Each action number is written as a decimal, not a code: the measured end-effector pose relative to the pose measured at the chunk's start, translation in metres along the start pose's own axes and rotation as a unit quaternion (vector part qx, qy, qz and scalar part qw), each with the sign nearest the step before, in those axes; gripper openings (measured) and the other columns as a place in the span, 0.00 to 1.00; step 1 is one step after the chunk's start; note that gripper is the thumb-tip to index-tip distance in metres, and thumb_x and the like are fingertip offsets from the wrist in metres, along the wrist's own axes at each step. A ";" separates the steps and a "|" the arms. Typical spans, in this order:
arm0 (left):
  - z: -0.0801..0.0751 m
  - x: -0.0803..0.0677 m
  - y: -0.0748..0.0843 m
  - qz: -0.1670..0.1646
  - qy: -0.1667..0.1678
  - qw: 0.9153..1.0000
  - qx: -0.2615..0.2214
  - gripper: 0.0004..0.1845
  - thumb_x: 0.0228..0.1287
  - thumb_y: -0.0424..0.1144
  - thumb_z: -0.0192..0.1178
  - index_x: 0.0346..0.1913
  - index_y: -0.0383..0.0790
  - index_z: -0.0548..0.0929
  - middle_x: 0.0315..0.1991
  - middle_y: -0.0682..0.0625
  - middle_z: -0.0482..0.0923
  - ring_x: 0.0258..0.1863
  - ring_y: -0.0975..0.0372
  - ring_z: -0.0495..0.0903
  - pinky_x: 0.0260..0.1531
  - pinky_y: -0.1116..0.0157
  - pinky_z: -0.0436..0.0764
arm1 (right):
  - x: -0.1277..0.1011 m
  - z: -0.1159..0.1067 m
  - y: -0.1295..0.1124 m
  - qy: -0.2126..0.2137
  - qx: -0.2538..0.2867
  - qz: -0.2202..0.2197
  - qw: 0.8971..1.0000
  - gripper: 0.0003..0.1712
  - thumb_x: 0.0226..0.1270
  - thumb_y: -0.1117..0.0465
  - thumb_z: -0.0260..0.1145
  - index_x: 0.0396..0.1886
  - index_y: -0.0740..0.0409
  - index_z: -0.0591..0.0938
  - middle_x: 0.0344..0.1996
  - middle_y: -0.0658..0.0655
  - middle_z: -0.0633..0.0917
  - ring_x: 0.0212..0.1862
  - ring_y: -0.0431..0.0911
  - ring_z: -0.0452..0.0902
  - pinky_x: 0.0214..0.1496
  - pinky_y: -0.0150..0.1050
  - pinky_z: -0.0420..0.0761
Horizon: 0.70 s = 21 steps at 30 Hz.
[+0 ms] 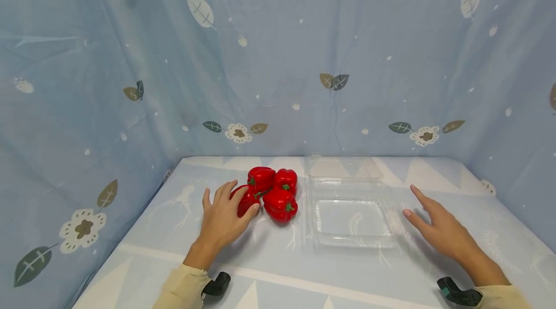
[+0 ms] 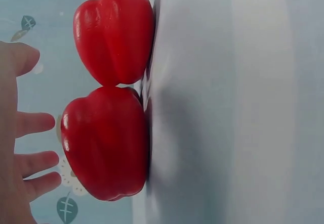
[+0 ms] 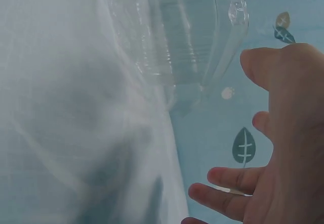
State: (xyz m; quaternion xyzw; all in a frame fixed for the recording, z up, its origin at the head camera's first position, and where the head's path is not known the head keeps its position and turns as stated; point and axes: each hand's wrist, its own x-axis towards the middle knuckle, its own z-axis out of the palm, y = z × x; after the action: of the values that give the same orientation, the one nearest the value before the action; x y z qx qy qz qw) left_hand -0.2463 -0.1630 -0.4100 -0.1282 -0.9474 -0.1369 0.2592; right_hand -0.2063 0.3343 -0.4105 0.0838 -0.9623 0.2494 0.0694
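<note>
Several red bell peppers sit in a cluster left of the middle of the table. My left hand [image 1: 223, 217] is over the leftmost bell pepper [image 1: 247, 202], fingers spread and thumb by its near side. In the left wrist view that bell pepper [image 2: 106, 145] lies beyond the fingertips, with another bell pepper [image 2: 115, 37] against it. My right hand [image 1: 447, 231] is held to the right of a clear plastic clamshell box [image 1: 352, 239], its fingers extended and holding nothing. The box lies with its lid [image 1: 343, 168] folded back; the right wrist view shows its clear wall [image 3: 187, 37].
The table [image 1: 269, 280] has a pale patterned cover. A blue curtain [image 1: 278, 58] with leaves and flowers hangs behind it and on both sides. Dark wrist devices, a left one [image 1: 217, 284] and a right one [image 1: 459, 292], sit at the sleeves.
</note>
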 end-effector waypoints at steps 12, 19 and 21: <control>0.005 -0.001 -0.001 -0.008 0.042 0.999 -0.026 0.30 0.56 0.58 0.61 0.59 0.47 0.77 0.59 0.46 0.72 0.60 0.51 0.68 0.62 0.36 0.49 | -0.005 0.010 -0.008 0.023 0.077 0.018 0.997 0.40 0.73 0.44 0.52 0.77 0.47 0.47 0.62 0.72 0.69 0.59 0.66 0.69 0.51 0.64 0.71; 0.006 -0.003 -0.005 -0.026 0.045 0.997 -0.059 0.29 0.55 0.55 0.64 0.58 0.45 0.78 0.58 0.45 0.73 0.58 0.50 0.70 0.61 0.40 0.58 | -0.011 0.012 -0.009 0.047 0.100 0.020 0.994 0.37 0.73 0.45 0.53 0.75 0.49 0.54 0.59 0.66 0.75 0.58 0.59 0.71 0.49 0.36 0.75; 0.006 -0.004 -0.007 -0.041 0.038 0.996 -0.074 0.29 0.55 0.54 0.64 0.58 0.44 0.78 0.58 0.45 0.73 0.58 0.50 0.70 0.59 0.41 0.62 | -0.012 0.014 -0.010 0.046 0.114 0.023 0.992 0.36 0.73 0.46 0.53 0.75 0.51 0.56 0.58 0.66 0.75 0.56 0.51 0.74 0.43 0.27 0.75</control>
State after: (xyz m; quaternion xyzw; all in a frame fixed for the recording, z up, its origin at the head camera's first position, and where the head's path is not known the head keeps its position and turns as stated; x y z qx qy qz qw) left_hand -0.2482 -0.1681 -0.4180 -0.1027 -0.9286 -0.2222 0.2788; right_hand -0.1939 0.3205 -0.4196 0.0571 -0.9252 0.3623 0.0975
